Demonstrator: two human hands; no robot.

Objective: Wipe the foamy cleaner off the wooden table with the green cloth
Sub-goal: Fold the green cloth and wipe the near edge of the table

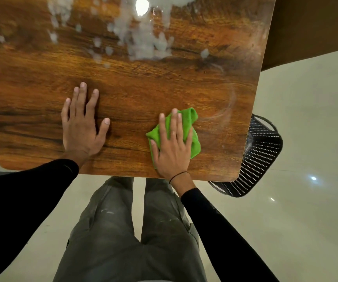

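Note:
The wooden table (135, 94) fills the upper part of the view. White foamy cleaner (141, 41) lies in patches and streaks across its far half, with a faint curved smear at the right side. My right hand (173, 145) presses flat on the bunched green cloth (193, 127) near the table's front right. My left hand (81, 123) rests flat on the bare wood at the front left, fingers spread, holding nothing.
A black perforated basket (259, 157) stands on the pale floor just off the table's front right corner. A brown surface (310, 27) sits beyond the right edge. My legs are below the table's front edge.

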